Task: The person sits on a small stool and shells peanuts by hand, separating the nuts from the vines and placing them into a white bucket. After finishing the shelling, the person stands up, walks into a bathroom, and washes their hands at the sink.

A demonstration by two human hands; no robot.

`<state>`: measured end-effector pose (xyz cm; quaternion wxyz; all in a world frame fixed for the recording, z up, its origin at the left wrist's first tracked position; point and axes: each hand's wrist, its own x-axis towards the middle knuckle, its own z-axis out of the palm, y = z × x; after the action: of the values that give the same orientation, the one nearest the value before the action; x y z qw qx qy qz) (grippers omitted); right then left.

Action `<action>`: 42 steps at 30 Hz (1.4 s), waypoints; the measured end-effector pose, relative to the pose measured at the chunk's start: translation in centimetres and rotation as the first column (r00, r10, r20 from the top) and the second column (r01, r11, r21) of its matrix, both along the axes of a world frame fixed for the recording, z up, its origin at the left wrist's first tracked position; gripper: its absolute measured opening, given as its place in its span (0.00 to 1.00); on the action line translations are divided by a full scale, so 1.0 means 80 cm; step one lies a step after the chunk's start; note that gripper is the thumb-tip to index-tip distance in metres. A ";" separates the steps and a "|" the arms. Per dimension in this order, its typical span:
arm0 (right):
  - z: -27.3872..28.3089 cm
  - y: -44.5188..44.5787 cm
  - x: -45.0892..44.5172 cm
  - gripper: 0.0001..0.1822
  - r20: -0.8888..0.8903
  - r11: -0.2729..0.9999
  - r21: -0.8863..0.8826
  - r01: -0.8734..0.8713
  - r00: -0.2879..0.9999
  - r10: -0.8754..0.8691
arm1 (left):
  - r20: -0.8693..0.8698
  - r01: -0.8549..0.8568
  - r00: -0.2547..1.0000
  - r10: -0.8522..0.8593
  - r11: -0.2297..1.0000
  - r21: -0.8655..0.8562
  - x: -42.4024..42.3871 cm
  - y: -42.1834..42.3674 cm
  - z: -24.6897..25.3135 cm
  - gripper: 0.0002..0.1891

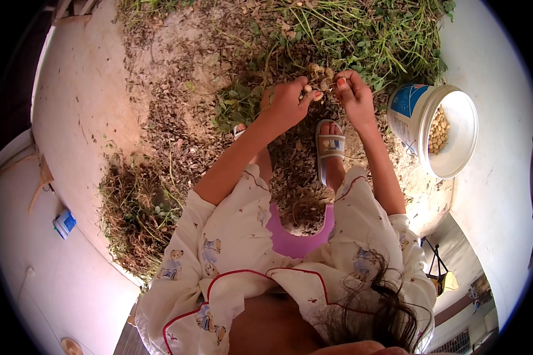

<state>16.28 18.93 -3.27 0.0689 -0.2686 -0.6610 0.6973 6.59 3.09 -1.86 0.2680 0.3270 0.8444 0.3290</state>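
Observation:
A cluster of peanut pods [321, 76] on thin roots is held up between my two hands, above the leaf litter. My left hand [288, 101] grips it from the left, with pale pods showing between thumb and fingers. On the other side, my right hand [356, 95] pinches the cluster's right edge between thumb and forefinger. Exactly which pod or root those fingertips hold is too small to tell. To the right leans a white plastic bucket [466, 153] with a blue label, its mouth facing me. Loose peanuts [438, 131] lie inside it.
Green peanut plants [382, 40] are heaped at the far right, by the white wall [484, 62]. A browner plant pile [137, 217] lies at left. Dry leaves [177, 146] litter the floor. My sandalled foot [331, 142] stands below my hands, before a purple plastic stool [295, 244].

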 end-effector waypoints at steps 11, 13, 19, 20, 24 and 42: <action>0.009 0.034 0.009 0.09 -0.045 0.655 -0.756 0.022 0.995 -0.085 | -0.200 0.023 0.980 -0.001 0.994 0.104 0.005 -0.010 -0.023 0.15; 0.029 0.044 0.003 0.12 -0.038 0.569 -0.821 0.039 0.992 -0.122 | -0.242 0.061 0.969 -0.048 0.997 0.049 0.000 -0.011 -0.012 0.15; 0.004 0.042 -0.009 0.22 0.109 0.919 0.305 -0.251 0.968 0.228 | -0.428 0.191 0.888 -0.168 0.982 0.010 -0.004 -0.018 -0.023 0.17; 0.001 0.033 -0.012 0.21 0.145 0.821 0.485 -0.302 0.953 0.265 | -0.444 0.198 0.878 -0.179 0.980 -0.003 -0.003 -0.016 -0.017 0.18; 0.011 0.021 -0.019 0.18 0.316 0.767 0.457 -0.451 0.888 0.335 | -0.505 0.178 0.853 -0.129 0.983 0.050 -0.002 -0.018 -0.024 0.20; 0.001 0.040 -0.030 0.23 0.301 0.923 -0.062 -0.380 0.874 0.381 | -0.543 0.228 0.828 -0.138 0.969 0.100 0.001 -0.026 -0.031 0.22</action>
<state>13.85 22.15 -3.19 -0.1733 -0.2387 -0.7030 0.6471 6.64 1.04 -4.35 0.0265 0.5054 0.8207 0.2651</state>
